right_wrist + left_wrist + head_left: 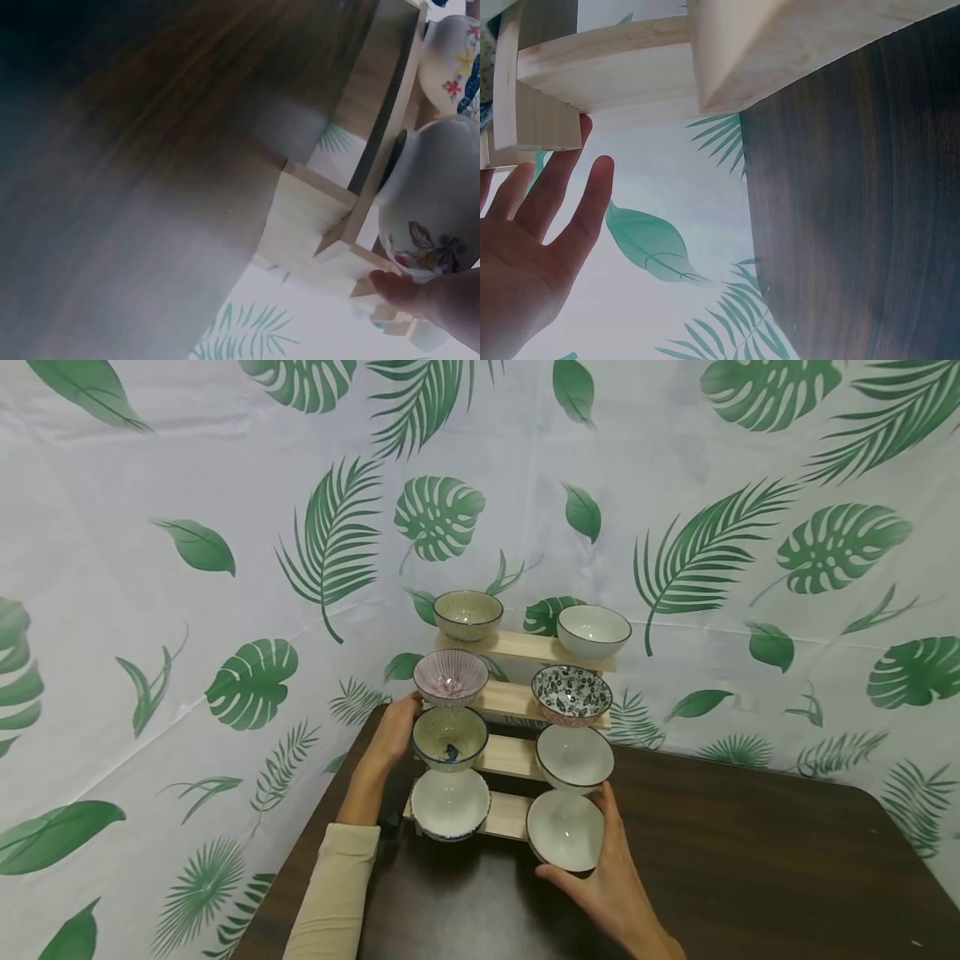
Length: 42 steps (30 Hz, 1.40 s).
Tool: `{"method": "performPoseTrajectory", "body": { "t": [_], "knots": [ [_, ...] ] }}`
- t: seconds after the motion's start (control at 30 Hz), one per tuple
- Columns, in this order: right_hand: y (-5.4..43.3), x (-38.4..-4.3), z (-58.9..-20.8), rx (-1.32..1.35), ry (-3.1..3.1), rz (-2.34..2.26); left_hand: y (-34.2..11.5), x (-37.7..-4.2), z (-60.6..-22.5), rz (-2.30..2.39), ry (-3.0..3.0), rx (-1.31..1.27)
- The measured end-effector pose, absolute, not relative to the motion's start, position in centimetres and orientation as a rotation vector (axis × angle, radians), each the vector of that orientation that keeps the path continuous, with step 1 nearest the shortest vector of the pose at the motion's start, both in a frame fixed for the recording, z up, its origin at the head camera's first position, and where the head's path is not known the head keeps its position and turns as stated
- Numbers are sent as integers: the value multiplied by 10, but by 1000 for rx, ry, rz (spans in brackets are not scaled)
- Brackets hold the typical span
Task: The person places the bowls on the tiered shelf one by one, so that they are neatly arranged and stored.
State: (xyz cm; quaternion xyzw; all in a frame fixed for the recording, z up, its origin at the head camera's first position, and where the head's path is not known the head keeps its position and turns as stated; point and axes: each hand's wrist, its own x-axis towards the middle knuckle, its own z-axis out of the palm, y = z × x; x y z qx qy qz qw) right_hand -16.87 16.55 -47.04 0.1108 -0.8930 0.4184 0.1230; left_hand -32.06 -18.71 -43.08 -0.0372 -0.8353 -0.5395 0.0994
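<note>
A stepped wooden rack (504, 815) carries bowls in two columns. At the lowest step on the right, my right hand (617, 885) holds a white bowl (564, 828), thumb at its near rim and fingers along its right side. Painted flowers show on that bowl's outside (431, 202) in the right wrist view. My left hand (392, 732) is at the rack's left side, beside a purple striped bowl (450, 677) and a speckled bowl with a blue mark (450, 735). In the left wrist view its fingers (553, 191) extend, one fingertip against the wood.
Another white bowl (450, 802) sits at the lower left. Above the held bowl are a white bowl (574, 756), a black floral bowl (572, 693) and a pale bowl (594, 631). A beige bowl (468, 614) tops the left column. Behind the dark table (750, 852) hangs a leaf-print cloth (525, 527).
</note>
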Motion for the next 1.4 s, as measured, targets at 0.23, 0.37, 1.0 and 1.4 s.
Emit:
{"method": "performPoseTrajectory", "body": {
  "t": [0.23,0.37,1.0,1.4],
  "knots": [
    [165,-167,-472,296,-2639,1210,-187,-320,-429,-1586,-2464,-106],
    [164,-167,-472,285,-2602,1188,-187,-319,-429,-1575,-2453,-110],
    [162,-177,-467,220,-2546,1224,-185,-318,-429,-1587,-2432,-150],
    [166,-177,-469,278,-2581,1226,-187,-321,-432,-1574,-2434,-138]
  ]
}}
